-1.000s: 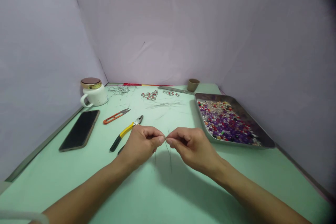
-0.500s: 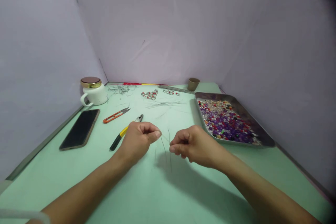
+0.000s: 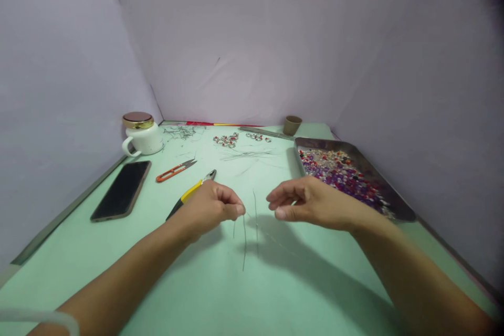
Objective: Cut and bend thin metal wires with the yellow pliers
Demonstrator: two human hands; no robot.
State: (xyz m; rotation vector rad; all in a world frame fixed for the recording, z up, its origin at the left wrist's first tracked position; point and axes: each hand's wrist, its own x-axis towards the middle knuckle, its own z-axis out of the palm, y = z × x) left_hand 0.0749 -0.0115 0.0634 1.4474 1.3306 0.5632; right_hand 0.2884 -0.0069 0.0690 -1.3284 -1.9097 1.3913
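Between the thumb and forefinger of my left hand (image 3: 214, 207) is pinched a thin wire (image 3: 244, 244), whose end hangs down over the green tabletop. Just right of it stands out another thin strand (image 3: 255, 215); whether the two are joined I cannot tell. My right hand (image 3: 303, 202) hovers beside the strands with its thumb and fingers apart and nothing visible in them. Pliers (image 3: 191, 191) with yellow and black handles lie behind my left hand, partly covered by it. Orange thread snips (image 3: 173, 172) rest farther left.
A metal tray (image 3: 394, 194) of mixed beads stands at the right, partly behind my right hand. At the left are a phone (image 3: 123, 190) and a lidded white mug (image 3: 145, 139). Toward the back lie beaded pieces (image 3: 226, 140), loose wires (image 3: 248, 154) and a small brown cup (image 3: 292, 125).
My right hand has let go of the strand, opened its fingers and moved right and slightly up. My left hand keeps its pinch on the wire, which now hangs straighter.
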